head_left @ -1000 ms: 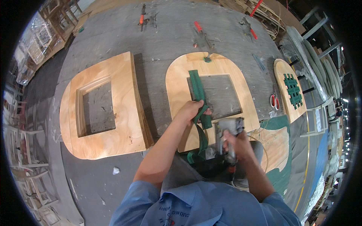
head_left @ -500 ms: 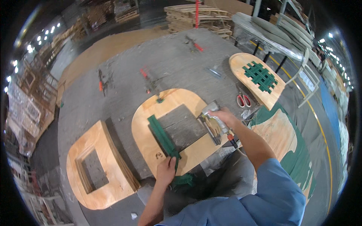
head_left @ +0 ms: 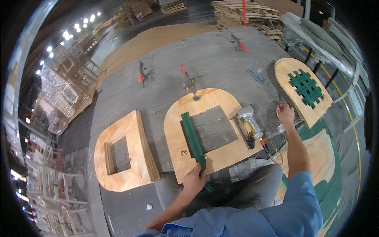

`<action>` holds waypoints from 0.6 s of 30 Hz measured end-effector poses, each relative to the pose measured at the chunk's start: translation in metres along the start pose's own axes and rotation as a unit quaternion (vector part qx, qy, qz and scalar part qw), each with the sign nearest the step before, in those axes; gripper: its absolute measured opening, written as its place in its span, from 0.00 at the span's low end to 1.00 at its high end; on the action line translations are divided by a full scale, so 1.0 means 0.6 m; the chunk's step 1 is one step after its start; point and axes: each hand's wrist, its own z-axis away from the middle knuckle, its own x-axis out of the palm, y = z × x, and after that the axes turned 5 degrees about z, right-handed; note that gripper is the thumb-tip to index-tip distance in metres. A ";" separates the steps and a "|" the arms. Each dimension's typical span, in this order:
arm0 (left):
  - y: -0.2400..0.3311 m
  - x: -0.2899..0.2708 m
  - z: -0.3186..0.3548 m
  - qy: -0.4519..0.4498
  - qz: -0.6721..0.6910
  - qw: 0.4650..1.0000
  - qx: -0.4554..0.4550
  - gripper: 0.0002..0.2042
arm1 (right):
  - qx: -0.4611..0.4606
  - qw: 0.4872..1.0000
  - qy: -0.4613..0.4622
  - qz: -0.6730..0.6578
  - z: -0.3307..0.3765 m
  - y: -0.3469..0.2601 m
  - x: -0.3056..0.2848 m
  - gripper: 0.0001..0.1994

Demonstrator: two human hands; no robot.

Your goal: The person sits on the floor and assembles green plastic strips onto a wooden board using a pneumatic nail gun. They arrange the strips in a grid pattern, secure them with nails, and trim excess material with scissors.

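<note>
A wooden seat frame (head_left: 177,130) with a square opening lies in front of me on the grey table. Along the left side of its opening runs a green webbing strap (head_left: 191,136). My left hand (head_left: 194,180) pinches the strap near the frame's front edge, and its loose end hangs below. At the right, my right hand (head_left: 287,114) is closed around the red-handled scissors (head_left: 280,106), mostly hidden by the fingers. A staple gun (head_left: 250,122) with an air hose rests on the frame's right side, with no hand on it.
Stacked wooden frames (head_left: 102,158) stand at left. A panel with woven green straps (head_left: 282,73) lies at right. Red-handled clamps (head_left: 141,75) and thin metal strips (head_left: 257,76) lie on the table (head_left: 221,59). Pallets (head_left: 252,15) are piled at the back; green webbing (head_left: 331,158) and a wooden board sit lower right.
My right hand has let go of the staple gun, leaving it on the frame, and moved right to the scissors. My left hand still holds the strap, which now lies straighter. The view has shifted.
</note>
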 end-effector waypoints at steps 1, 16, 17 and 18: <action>-0.001 0.000 0.005 0.020 0.000 1.000 0.004 0.16 | 0.007 0.999 -0.031 0.005 0.003 0.003 0.013 0.25; -0.003 -0.112 -0.125 -0.096 0.533 0.780 -0.315 0.15 | -0.238 0.819 -0.307 -0.423 0.088 -0.067 -0.112 0.36; -0.014 -0.123 -0.123 -0.076 0.525 0.780 -0.332 0.15 | -0.279 0.836 -0.325 -0.341 0.126 -0.124 -0.135 0.33; -0.019 -0.132 -0.124 -0.063 0.518 0.781 -0.343 0.15 | -0.317 0.852 -0.331 -0.255 0.163 -0.168 -0.169 0.30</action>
